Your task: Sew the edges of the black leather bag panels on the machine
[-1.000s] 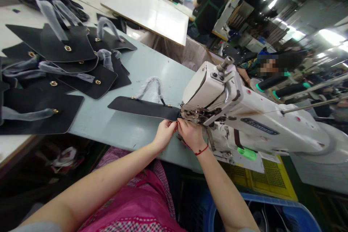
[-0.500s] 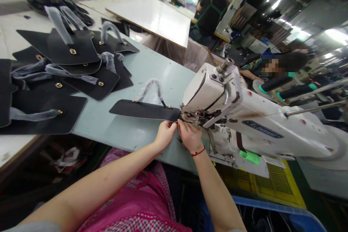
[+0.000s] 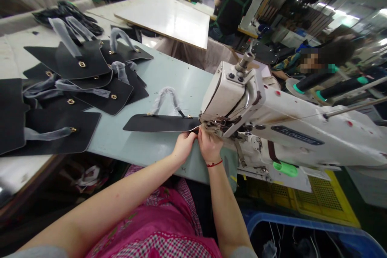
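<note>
A black bag panel [image 3: 160, 123] lies flat on the pale blue-green table, its right end at the sewing machine [image 3: 232, 100]. On the panel's far edge stands a handle [image 3: 165, 96] wrapped in clear plastic, joined by gold-coloured fittings. My left hand [image 3: 185, 145] pinches the near edge close to the panel's right end. Right beside it, my right hand [image 3: 209, 145] has its fingers closed on the same edge, just below the machine head. The edge lifts slightly between the two hands. The needle area and the panel's right corner are partly hidden.
Several black panels with plastic-wrapped handles [image 3: 81, 64] are piled at the left. A white board [image 3: 166, 18] lies at the back. Below right are a yellow crate [image 3: 326, 197] and a blue bin [image 3: 302, 221]. A co-worker [image 3: 234, 6] sits beyond.
The view has shifted slightly. Both hands still pinch the panel's near edge, which now bends up a little at the fingers. The panel stays by the machine.
</note>
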`<state>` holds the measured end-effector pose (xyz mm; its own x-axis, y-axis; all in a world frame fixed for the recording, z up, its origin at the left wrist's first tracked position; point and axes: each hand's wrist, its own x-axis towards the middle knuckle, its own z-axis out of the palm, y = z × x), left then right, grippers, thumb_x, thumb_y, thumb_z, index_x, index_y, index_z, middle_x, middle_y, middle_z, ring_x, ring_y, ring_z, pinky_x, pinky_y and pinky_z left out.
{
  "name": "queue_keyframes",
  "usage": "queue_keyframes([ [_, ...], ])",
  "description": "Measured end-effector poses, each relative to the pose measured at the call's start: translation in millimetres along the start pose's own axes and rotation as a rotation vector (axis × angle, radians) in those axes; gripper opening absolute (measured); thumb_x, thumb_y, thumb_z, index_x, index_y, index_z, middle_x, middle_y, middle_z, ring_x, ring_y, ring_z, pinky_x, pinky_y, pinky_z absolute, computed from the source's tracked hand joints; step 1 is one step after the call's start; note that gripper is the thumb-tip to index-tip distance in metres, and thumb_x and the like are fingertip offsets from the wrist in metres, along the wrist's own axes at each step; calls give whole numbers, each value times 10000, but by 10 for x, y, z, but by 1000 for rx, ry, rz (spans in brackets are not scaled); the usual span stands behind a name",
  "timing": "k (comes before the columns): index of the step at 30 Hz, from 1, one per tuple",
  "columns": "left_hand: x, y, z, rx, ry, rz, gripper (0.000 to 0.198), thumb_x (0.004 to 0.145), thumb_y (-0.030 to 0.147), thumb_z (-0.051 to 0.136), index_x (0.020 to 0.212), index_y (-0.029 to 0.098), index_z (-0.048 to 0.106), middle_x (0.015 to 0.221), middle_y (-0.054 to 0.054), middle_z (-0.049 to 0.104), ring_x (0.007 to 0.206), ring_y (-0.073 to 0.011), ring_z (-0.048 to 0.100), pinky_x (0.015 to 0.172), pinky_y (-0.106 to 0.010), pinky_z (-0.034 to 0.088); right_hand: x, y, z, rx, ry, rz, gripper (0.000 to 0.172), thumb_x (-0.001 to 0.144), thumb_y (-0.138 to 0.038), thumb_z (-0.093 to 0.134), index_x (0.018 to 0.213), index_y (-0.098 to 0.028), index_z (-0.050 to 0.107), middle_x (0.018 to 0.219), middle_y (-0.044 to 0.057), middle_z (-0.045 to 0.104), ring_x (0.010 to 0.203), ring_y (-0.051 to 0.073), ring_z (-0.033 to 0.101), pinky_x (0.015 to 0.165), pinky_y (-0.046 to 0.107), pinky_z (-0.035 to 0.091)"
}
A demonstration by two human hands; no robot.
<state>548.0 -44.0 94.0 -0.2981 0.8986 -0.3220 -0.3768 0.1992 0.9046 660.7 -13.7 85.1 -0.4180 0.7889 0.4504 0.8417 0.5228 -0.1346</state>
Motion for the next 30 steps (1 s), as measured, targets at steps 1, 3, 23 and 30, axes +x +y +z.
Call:
queue_keyframes([
  [1, 4, -4, -1, -3, 3, -18, 101, 651, 262, 544, 582, 195, 512, 460, 49, 377, 482, -113, 354, 471, -232, 286, 8, -16, 9, 3, 9, 19, 413, 1036, -349, 370, 1021, -162, 738, 695, 105, 681, 640, 164, 617, 641, 276, 413],
  [3, 10, -11, 0, -6, 4, -45, 104, 640, 268, 531, 581, 195, 488, 466, 65, 335, 455, -89, 271, 445, -231, 223, 35, -52, 24, 10, 25, 58, 432, 1036, -362, 362, 989, -157, 740, 667, 103, 667, 624, 167, 609, 628, 278, 405],
  [23, -38, 25, -262, 12, -146, 6, 303, 746, 406, 709, 680, 167, 535, 562, 56, 429, 495, -76, 344, 469, -213, 270, -239, -405, -128, 1402, -11, 982, 501, 843, -647, 559, 856, -155, 653, 565, 16, 657, 371, 91, 473, 383, 199, 272],
  [30, -5, 24, -356, -68, -212, -163, 303, 694, 377, 769, 668, 142, 579, 578, 31, 490, 517, -94, 453, 499, -228, 365, -174, -562, 16, 1691, 10, 1075, 466, 714, -612, 699, 722, -152, 622, 614, 40, 688, 390, 64, 465, 402, 191, 256],
])
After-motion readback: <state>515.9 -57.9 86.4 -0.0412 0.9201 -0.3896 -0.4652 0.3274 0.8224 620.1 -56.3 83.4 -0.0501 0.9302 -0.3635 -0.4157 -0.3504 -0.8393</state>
